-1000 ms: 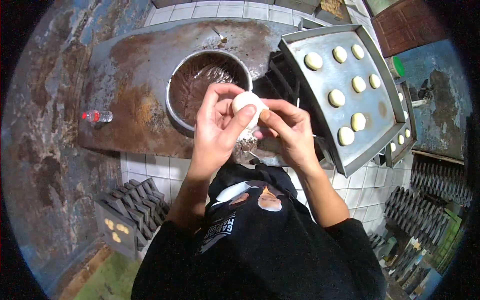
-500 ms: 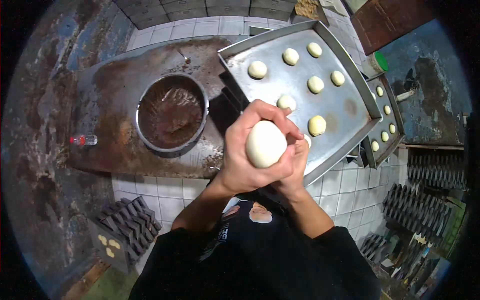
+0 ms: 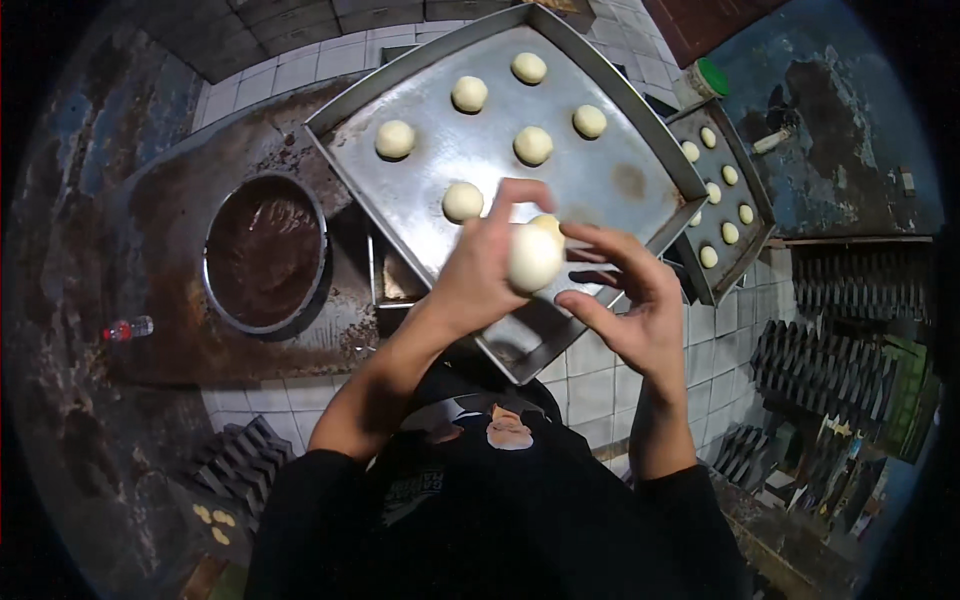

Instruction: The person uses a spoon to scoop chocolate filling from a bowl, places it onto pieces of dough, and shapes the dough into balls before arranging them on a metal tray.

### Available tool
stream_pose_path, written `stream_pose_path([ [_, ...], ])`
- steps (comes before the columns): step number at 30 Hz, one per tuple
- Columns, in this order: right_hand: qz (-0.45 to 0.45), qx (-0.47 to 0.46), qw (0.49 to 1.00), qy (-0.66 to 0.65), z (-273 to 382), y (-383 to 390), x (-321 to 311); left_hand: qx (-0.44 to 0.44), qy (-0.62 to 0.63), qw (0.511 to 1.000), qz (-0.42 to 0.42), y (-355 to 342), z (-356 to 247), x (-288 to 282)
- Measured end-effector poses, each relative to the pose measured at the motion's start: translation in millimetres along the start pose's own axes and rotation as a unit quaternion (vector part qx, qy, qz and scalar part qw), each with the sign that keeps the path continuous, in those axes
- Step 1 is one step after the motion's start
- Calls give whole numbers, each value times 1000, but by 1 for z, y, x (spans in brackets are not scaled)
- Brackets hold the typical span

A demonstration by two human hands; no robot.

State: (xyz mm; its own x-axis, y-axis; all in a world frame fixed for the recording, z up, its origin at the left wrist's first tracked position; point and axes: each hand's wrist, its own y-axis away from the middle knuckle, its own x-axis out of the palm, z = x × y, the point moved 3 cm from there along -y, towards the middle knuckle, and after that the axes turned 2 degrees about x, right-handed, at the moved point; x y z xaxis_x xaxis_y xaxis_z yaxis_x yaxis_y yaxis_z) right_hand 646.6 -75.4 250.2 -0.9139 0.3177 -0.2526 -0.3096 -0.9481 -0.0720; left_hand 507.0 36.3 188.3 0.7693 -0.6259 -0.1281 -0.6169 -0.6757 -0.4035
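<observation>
A smooth, pale dough ball (image 3: 535, 258) sits in my left hand (image 3: 475, 270), whose fingers curl round its left side. My right hand (image 3: 635, 305) is just to the right, fingers and thumb spread, with nothing in it and a gap between it and the dough. Both hands are over the near part of a large metal baking tray (image 3: 632, 182) holding several dough balls in loose rows, among them a ball (image 3: 462, 202) close to my left fingertips. Another yellowish ball (image 3: 547, 226) is partly hidden behind the one I hold.
To the left, a round metal bowl (image 3: 265, 255) with a brown inside stands on a worn table (image 3: 150, 240). A small red-capped bottle (image 3: 128, 328) lies farther left. Beyond the tray's right side are a second tray (image 3: 765, 205) of dough balls and a green-lidded tub (image 3: 708, 80).
My hands, clasped round the dough ball before, have parted. The right hand has opened and moved off to the right; the ball stays with the left. The whole view has shifted.
</observation>
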Motion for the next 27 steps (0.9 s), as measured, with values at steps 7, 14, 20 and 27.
stream_pose_path([
  [7, 33, -3, 987, 160, -16, -33, -57, -8, -19, 990, 141, -52, 30, 65],
  [14, -2, 21, 949, 313, -120, -104, -140, -79, -62, 991, 91, -59, 18, 25],
  [20, 128, -125, 743, 645, -191, -121, -120, -114, -72, 991, 10, -24, 14, -24],
  [27, 122, -86, 886, 439, -186, -137, -117, -156, -17, 979, -129, 6, 6, -54],
])
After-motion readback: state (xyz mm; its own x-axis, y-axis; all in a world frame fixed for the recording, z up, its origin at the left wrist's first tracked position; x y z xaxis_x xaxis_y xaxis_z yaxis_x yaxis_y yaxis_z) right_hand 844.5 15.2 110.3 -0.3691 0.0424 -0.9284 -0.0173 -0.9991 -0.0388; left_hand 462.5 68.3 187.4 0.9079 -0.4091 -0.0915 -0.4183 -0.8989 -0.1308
